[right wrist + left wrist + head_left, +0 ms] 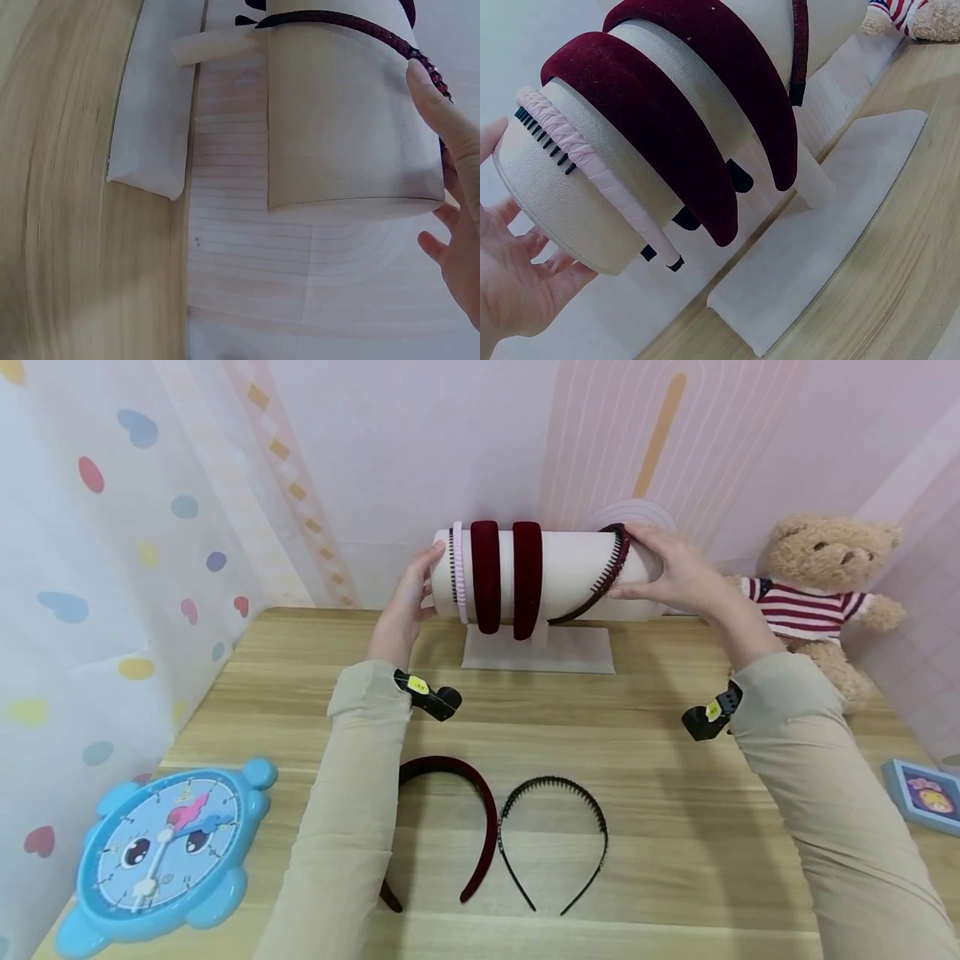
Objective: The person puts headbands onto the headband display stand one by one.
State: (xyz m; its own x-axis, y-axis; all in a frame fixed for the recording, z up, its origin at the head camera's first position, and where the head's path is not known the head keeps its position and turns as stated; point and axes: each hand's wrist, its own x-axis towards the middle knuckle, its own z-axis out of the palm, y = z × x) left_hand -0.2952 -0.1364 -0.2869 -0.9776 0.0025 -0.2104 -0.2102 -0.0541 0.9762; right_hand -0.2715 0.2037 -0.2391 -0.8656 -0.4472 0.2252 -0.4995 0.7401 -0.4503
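Note:
A white headband stand [570,572] has a thick horizontal roll on a flat base. My left hand [403,606] grips the roll's left end, thumb high and the other fingers around the end. Near that end sit a black toothed headband [546,141], a thin pink wrapped headband [460,575] and two wide dark red velvet headbands [486,578]. Toward the right end, a thin dark red toothed headband [619,560] lies slanted across the roll. My right hand [688,575] pinches it, the thumb pressing its sparkly band in the right wrist view; the other fingers are partly hidden behind.
On the wooden table in front lie a dark red padded headband [491,814], partly under my left forearm, and a black toothed headband [600,814]. A blue toy clock [161,852] is at left. A teddy bear [813,602] and a small blue frame [926,795] are at right.

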